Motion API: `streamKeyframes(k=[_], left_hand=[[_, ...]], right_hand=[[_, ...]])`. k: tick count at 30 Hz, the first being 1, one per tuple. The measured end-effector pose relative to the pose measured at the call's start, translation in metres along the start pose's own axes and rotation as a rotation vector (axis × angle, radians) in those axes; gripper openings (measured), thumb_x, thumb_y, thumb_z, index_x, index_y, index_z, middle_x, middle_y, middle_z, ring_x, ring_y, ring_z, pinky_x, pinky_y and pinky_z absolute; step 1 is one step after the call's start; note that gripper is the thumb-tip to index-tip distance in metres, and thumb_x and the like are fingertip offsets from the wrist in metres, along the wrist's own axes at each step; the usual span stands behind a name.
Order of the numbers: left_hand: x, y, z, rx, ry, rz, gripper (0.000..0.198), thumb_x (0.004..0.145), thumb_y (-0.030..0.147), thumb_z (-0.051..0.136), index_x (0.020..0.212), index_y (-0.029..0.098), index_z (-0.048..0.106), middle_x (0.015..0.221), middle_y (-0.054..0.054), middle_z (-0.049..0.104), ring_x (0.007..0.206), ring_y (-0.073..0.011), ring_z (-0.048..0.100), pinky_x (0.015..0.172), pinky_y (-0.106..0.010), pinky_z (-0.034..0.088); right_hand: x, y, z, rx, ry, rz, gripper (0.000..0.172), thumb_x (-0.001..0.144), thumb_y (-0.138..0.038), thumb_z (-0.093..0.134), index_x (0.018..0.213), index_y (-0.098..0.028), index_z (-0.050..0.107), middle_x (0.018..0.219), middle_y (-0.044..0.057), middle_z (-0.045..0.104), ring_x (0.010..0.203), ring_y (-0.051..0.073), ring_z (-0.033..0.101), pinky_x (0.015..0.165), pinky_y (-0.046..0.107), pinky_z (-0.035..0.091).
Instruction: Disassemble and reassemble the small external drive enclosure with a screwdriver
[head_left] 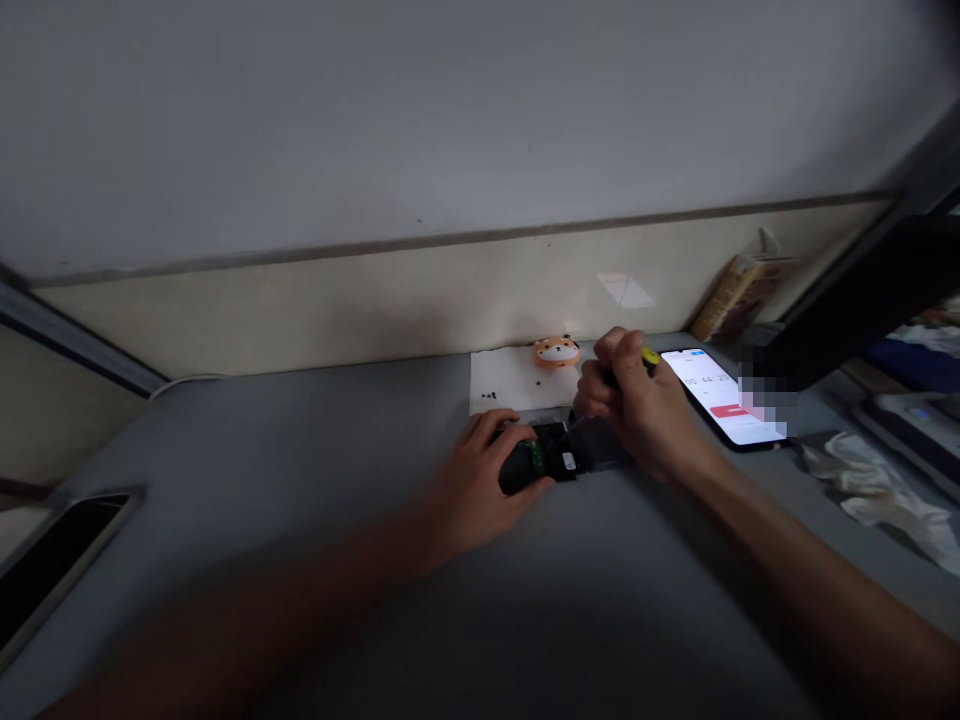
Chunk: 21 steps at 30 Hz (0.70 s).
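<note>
My left hand (480, 480) is closed around a small black device (544, 458) that lies on the grey table (300, 480); a green strip shows on the device. My right hand (637, 410) is closed in a fist on a screwdriver with a yellow handle end (649, 356). Its tip points down at the device's right part. Both hands sit at the table's far middle, close to the wall.
A white paper sheet (502, 385) with several tiny dark screws lies behind the device, an orange animal figure (556, 351) at its far edge. A lit phone (720, 398) lies to the right, crumpled white material (870, 480) further right. A dark tray (52, 560) sits at the left edge.
</note>
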<state>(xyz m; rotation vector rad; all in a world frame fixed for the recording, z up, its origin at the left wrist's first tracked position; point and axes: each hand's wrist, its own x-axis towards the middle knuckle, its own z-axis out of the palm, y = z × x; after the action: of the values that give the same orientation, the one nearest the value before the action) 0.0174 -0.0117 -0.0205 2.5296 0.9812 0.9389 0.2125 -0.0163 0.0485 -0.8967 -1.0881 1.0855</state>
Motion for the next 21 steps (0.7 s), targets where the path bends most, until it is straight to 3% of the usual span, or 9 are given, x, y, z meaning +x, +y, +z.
streamKeyframes(k=[4,8,11,13,16,18,21], left_hand=[[0.0,0.0,-0.001,-0.042,0.007,0.015,0.029,0.088,0.03,0.075,0.111,0.025,0.059,0.127,-0.008,0.06,0.121,-0.0263,0.062,0.1,-0.044,0.057],[0.0,0.001,-0.003,-0.011,0.004,0.02,0.022,0.092,0.03,0.068,0.112,0.024,0.061,0.125,-0.009,0.062,0.119,-0.0262,0.062,0.1,-0.045,0.057],[0.001,0.002,-0.005,0.038,-0.042,0.072,0.023,0.094,0.031,0.065,0.115,0.022,0.063,0.128,-0.011,0.063,0.122,-0.0279,0.06,0.103,-0.048,0.053],[0.002,0.003,-0.006,0.064,-0.081,0.115,0.025,0.095,0.031,0.063,0.118,0.021,0.064,0.132,-0.011,0.063,0.126,-0.029,0.058,0.108,-0.051,0.048],[0.003,0.004,-0.007,0.088,-0.135,0.151,0.029,0.097,0.03,0.06,0.124,0.022,0.065,0.139,-0.01,0.063,0.131,-0.0289,0.056,0.114,-0.053,0.04],[0.004,0.004,-0.008,0.098,-0.165,0.152,0.032,0.098,0.03,0.059,0.128,0.022,0.065,0.142,-0.01,0.063,0.134,-0.0291,0.054,0.115,-0.054,0.037],[0.005,0.005,-0.008,0.107,-0.199,0.141,0.034,0.098,0.029,0.057,0.131,0.023,0.065,0.145,-0.01,0.061,0.136,-0.0299,0.053,0.116,-0.055,0.035]], right_hand=[[0.003,-0.006,-0.001,0.066,0.029,0.045,0.059,0.074,-0.082,0.064,0.074,-0.026,0.049,0.053,-0.009,0.027,0.045,0.009,0.026,0.044,0.026,0.029],[0.003,-0.015,-0.003,0.182,-0.015,0.113,0.04,0.085,-0.066,0.066,0.085,-0.026,0.063,0.062,-0.003,0.046,0.055,0.013,0.046,0.052,0.028,0.043],[0.002,-0.017,-0.006,0.222,-0.032,0.157,0.029,0.08,-0.05,0.077,0.08,-0.024,0.063,0.078,0.001,0.061,0.07,0.016,0.059,0.064,0.031,0.051],[0.002,-0.016,-0.008,0.234,-0.011,0.15,0.034,0.073,-0.043,0.084,0.074,-0.023,0.057,0.087,0.002,0.065,0.076,0.016,0.063,0.067,0.03,0.052],[0.002,-0.01,-0.009,0.19,0.04,0.112,0.047,0.07,-0.036,0.089,0.069,-0.023,0.044,0.077,-0.003,0.062,0.06,0.01,0.054,0.057,0.026,0.046],[0.003,-0.007,-0.008,0.133,0.07,0.075,0.053,0.073,-0.037,0.088,0.068,-0.023,0.038,0.06,-0.008,0.047,0.048,0.007,0.038,0.048,0.024,0.036],[0.004,-0.008,-0.004,0.103,0.082,0.044,0.046,0.079,-0.051,0.082,0.072,-0.024,0.044,0.053,-0.01,0.031,0.045,0.007,0.028,0.044,0.024,0.029]])
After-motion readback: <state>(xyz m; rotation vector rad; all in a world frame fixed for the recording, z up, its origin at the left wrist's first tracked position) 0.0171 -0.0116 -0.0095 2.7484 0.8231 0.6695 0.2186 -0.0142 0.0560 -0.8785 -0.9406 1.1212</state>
